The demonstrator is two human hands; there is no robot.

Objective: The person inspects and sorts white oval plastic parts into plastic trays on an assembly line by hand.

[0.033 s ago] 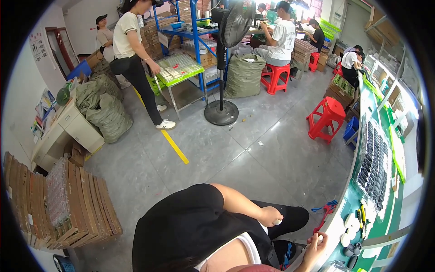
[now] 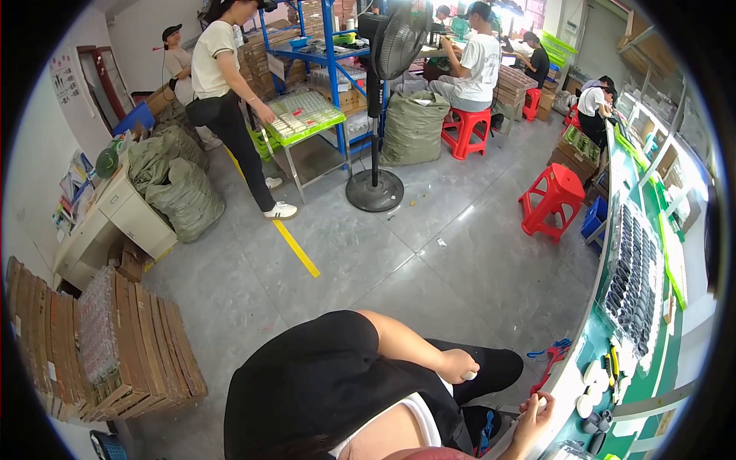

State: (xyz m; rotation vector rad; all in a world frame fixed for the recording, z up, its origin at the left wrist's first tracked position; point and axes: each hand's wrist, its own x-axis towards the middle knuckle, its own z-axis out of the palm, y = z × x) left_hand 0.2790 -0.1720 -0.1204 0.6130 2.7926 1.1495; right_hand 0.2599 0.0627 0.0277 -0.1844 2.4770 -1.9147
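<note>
My left hand (image 2: 455,365) is closed in front of my body, over my dark-trousered leg. A small white piece (image 2: 470,376) sticks out of its fingers; its kind does not show. At the bench edge my right hand (image 2: 529,422) is raised with curled fingers, pinching a small pale piece (image 2: 543,400), mostly hidden. Close to that hand, several round white discs (image 2: 592,372) lie on the bench beside a yellow-and-black hand tool (image 2: 612,365). Dark rounded pieces (image 2: 598,422) sit nearer me. Red and blue strips (image 2: 550,360) hang at the bench edge.
Along the green-topped bench (image 2: 619,184) lies a clear tray of dark oval pieces (image 2: 632,268). A red stool (image 2: 553,199) stands beyond, a black fan (image 2: 374,188) farther off. Stacked flat cartons (image 2: 146,345) are at left. Co-workers sit and stand farther back.
My hands have not visibly moved. At the far table, the standing co-worker's hand has shifted slightly over the green tray.
</note>
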